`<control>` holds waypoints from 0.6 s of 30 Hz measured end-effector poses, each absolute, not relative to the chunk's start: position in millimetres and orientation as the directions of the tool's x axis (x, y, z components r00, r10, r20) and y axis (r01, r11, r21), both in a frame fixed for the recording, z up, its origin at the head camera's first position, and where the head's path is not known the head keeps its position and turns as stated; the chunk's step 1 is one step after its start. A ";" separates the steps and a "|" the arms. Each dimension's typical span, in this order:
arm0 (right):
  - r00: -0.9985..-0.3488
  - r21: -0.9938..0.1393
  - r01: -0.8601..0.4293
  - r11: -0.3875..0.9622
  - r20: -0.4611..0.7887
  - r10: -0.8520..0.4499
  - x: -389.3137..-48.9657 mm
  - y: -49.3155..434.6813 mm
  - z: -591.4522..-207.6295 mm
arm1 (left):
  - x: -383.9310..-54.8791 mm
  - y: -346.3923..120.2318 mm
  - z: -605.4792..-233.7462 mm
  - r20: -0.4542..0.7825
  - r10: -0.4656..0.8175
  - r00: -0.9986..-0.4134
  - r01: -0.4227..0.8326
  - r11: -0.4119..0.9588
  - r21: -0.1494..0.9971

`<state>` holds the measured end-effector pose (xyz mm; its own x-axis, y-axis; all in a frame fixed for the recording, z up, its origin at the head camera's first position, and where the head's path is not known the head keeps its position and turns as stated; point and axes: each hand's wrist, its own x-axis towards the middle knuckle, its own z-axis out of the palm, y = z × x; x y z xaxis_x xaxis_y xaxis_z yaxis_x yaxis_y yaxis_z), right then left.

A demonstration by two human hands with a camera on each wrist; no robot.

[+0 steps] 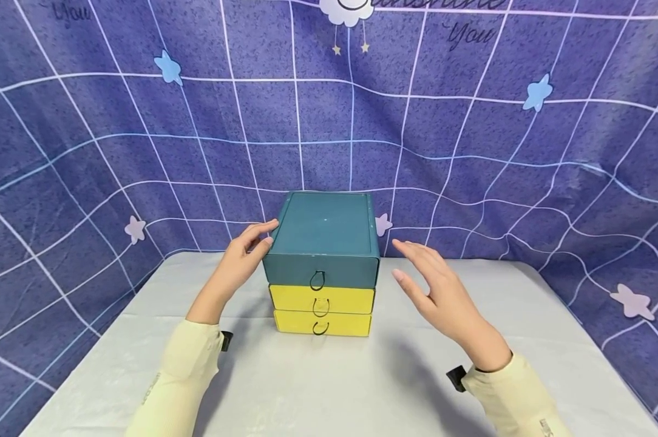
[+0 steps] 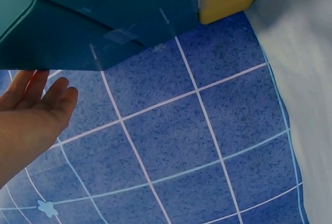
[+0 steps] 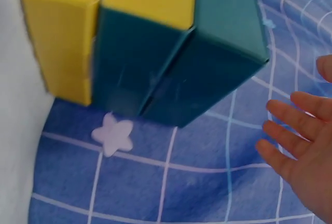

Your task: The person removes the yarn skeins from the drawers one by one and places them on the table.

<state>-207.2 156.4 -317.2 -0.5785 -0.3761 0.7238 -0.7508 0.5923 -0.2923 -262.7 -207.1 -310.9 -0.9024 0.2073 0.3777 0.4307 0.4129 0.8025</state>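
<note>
A stack of drawer boxes stands in the middle of the table in the head view. Its top box [image 1: 325, 224] is dark teal with a black loop pull [image 1: 317, 280] on the front. Below it are a middle drawer with a yellow front [image 1: 291, 298] and a yellow bottom drawer [image 1: 291, 323], each with a black loop. My left hand [image 1: 244, 255] rests at the top box's left edge, fingers extended and thumb near its front left corner. To the right, apart from the stack, my right hand [image 1: 440, 297] hovers with straight fingers and holds nothing.
A white cloth covers the table [image 1: 318, 388]. Behind it hangs a purple-blue curtain [image 1: 329, 115] with grid lines, stars and a cloud. Cream sleeves [image 1: 184, 370] cover both forearms, with a small black piece at each wrist.
</note>
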 end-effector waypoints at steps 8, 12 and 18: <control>-0.527 -0.380 -0.839 0.390 0.746 -0.407 -195.2 130.4 -308.4 | -240.2 -196.9 -291.7 0.352 0.210 -0.912 0.409 0.410 0.815; -0.473 -0.329 -0.872 0.363 0.761 -0.445 -198.4 117.0 -310.7 | -241.6 -196.7 -292.1 0.350 0.206 -0.914 0.405 0.408 0.818; -0.397 -0.243 -0.907 0.345 0.766 -0.505 -203.8 97.1 -314.6 | -260.8 -204.2 -308.9 0.359 0.196 -0.913 0.408 0.395 0.823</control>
